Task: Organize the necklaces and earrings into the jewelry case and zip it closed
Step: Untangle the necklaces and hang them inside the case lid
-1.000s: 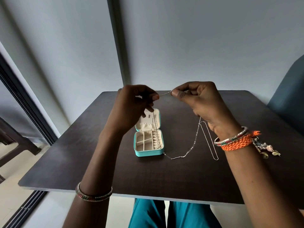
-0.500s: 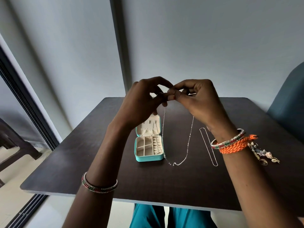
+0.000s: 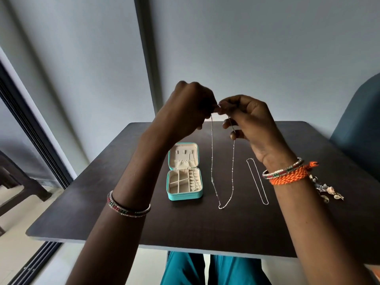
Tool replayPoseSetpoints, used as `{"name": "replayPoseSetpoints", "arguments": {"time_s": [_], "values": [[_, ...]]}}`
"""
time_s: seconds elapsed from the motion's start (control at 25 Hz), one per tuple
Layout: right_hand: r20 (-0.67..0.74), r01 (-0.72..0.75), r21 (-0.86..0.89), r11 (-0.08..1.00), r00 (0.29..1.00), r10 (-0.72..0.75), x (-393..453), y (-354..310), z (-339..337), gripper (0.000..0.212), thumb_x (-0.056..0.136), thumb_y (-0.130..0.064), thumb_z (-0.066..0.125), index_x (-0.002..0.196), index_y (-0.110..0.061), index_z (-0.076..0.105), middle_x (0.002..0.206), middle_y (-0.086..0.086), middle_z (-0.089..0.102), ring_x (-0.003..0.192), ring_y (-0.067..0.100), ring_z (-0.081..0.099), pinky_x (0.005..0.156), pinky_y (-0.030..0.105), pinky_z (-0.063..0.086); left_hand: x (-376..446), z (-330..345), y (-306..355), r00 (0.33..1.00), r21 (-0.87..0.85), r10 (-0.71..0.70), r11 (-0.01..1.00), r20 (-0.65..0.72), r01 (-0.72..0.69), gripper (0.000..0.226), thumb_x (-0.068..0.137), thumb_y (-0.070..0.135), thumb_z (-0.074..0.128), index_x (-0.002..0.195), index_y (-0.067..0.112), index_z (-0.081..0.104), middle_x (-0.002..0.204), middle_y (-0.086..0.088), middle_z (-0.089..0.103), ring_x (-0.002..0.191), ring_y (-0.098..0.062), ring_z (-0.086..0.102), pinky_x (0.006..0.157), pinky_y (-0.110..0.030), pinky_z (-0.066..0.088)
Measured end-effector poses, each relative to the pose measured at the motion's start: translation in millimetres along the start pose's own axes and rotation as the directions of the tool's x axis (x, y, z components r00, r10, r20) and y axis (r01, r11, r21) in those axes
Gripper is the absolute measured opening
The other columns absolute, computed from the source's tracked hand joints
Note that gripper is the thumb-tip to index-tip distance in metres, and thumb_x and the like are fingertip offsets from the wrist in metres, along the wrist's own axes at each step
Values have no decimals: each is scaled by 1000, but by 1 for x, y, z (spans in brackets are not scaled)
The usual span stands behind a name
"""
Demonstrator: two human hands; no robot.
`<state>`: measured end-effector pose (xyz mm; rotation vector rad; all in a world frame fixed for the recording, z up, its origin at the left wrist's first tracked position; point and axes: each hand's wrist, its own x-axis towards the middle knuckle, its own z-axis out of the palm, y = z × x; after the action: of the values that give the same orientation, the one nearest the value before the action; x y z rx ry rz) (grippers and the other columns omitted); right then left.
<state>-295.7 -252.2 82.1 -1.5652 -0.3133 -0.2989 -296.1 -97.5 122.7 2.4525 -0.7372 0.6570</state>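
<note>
Above the middle of the dark table point(image 3: 205, 227), both hands are raised and meet at their fingertips. The left hand point(image 3: 185, 114) has its fingers curled and pinches one end of a thin silver beaded necklace point(image 3: 211, 161); the right hand point(image 3: 253, 124), just beside it at 3 o'clock, pinches the other end between thumb and forefinger, with the lower fingers loosely bent beneath. Whether the clasp ends are joined cannot be told, as they are too small and partly hidden by the fingertips.

From the pinch the chain hangs in a long narrow loop, both strands running down toward 6 o'clock, and its lowest point appears to reach the tabletop, though contact is not certain. At 9 o'clock from the loop, near but apart from it, sits the teal jewelry case point(image 3: 184, 195), unzipped and open. Its lid stands up at the 12 o'clock side, showing a cream lining with a gathered pocket, and the base shows cream dividers and a row of ring rolls along its 3 o'clock edge. Something fine seems to lie inside, too small to identify.

At 3 o'clock from the hanging loop, a second necklace point(image 3: 258, 182), a plain thin chain, lies flat on the table in a slim elongated loop, partly behind the right wrist. That wrist wears a beaded bangle and an orange braided band point(image 3: 287, 176) with dangling charms; the left wrist wears beaded bangles point(image 3: 127, 206).
</note>
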Motion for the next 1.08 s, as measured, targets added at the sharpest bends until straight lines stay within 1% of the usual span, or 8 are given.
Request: {"name": "replayPoseSetpoints", "arguments": {"time_s": [0.08,0.16,0.28,0.48,0.76,0.88,1.0,1.08], "values": [[128,-101,13,995,987,98,1,1,-5,17,95,-28,52,95,-17,65,87,4,71,56,10,57,43,20,38,-1,4,1,998,-13,28,999,-51,-29,12,87,4,61,81,6,71,62,-4,67,45,-8,62,47,-15,47],[340,-178,-62,982,921,188,0,5,-12,33,96,-40,45,95,-17,68,84,4,71,56,9,53,46,19,38,-2,9,-4,996,-135,-1,991,-84,-10,10,87,8,63,79,5,70,61,-2,65,42,-9,59,44,-11,41],[464,-158,-200,967,854,236,-5,19,-23,29,95,-31,50,84,-15,71,63,-4,62,56,8,46,52,18,39,-4,21,-29,970,-280,-180,951,-166,129,11,87,17,67,80,9,69,59,5,62,38,-7,48,45,-17,41],[370,-142,-426,894,874,316,-3,39,-50,23,93,-27,57,86,-12,74,51,-9,55,48,2,44,59,19,40,-40,55,-87,783,-383,-541,823,-306,419,15,86,17,65,74,10,70,58,1,62,40,4,46,60,-26,40],[127,-236,-481,844,934,334,6,63,-88,22,93,-24,57,77,-14,70,49,-16,59,50,4,36,56,13,35,-89,89,-125,515,-535,-798,596,-313,598,20,90,21,61,74,10,67,59,-4,59,36,-1,45,51,-26,42],[23,-327,-409,852,930,368,10,86,-97,25,95,-21,54,77,-16,69,53,-7,56,47,1,44,49,12,37,-114,113,-116,492,-505,-823,564,-283,653,18,90,19,62,77,7,68,59,-4,62,36,-2,48,49,-26,48],[-65,-399,-174,900,917,393,12,104,-96,21,95,-20,53,80,-16,67,74,-3,65,63,6,57,68,22,46,-126,124,-111,505,-522,-833,541,-225,660,13,90,16,62,86,6,70,64,-5,64,45,-10,54,37,-18,45],[-70,-421,85,903,902,427,15,110,-95,20,96,-17,52,82,-12,65,75,-2,68,69,9,64,78,30,51,-129,122,-112,519,-533,-832,535,-197,655,11,90,15,62,87,8,70,64,-3,64,44,-7,54,34,-15,42]]}}
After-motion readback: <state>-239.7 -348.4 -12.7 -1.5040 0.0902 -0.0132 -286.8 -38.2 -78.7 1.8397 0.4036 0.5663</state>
